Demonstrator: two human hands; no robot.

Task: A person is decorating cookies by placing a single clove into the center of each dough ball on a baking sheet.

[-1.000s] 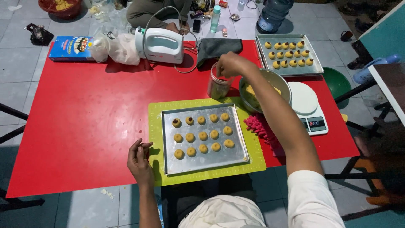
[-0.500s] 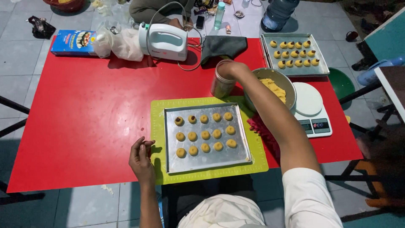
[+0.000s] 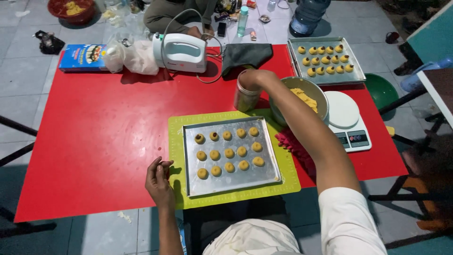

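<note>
A metal baking tray [image 3: 264, 177] with several small yellow dough balls [image 3: 229, 153] lies on a green mat [image 3: 175, 141] on the red table [image 3: 94, 141]. My left hand [image 3: 158, 182] rests on the table at the mat's left edge, fingers curled together, with nothing seen in it. My right hand [image 3: 257, 78] is over the mouth of a glass jar [image 3: 244, 99] behind the tray, and its fingertips are hidden inside. A metal bowl of yellow dough [image 3: 302, 97] stands just right of the jar.
A white scale [image 3: 347, 123] sits to the right. A second tray of dough balls [image 3: 325, 59] is at the back right, with a dark cloth [image 3: 245, 54], a white hand mixer [image 3: 181, 52], plastic bags [image 3: 130, 56] and a blue box [image 3: 85, 56] along the back. Another person sits behind the table.
My right hand stays at the jar's mouth and my left hand stays by the mat. Only the view has shifted slightly.
</note>
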